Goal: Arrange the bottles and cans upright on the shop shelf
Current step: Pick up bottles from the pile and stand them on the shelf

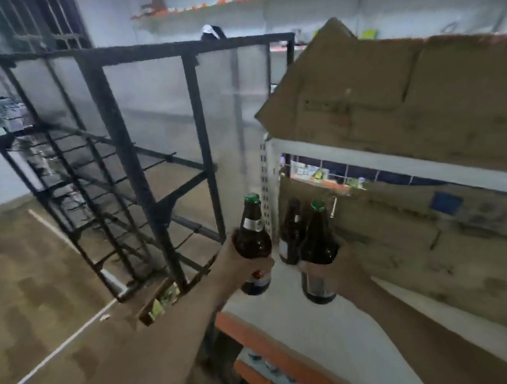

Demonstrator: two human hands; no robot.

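Both bare arms are up and reaching forward, the left forearm (pixel 162 334) rising from bottom centre, the right forearm (pixel 429 342) angling in from the lower right. The left hand (pixel 239 264) wraps round the belly of a brown bottle (pixel 253 236), fingers curled across its front, holding it upright. The right hand (pixel 334 274) grips a second brown bottle (pixel 317 242) at mid-body, upright too, with the hands level and near each other.

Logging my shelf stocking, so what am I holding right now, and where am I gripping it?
The left hand grips the left brown bottle around its body; the right hand grips the right brown bottle around its lower body.
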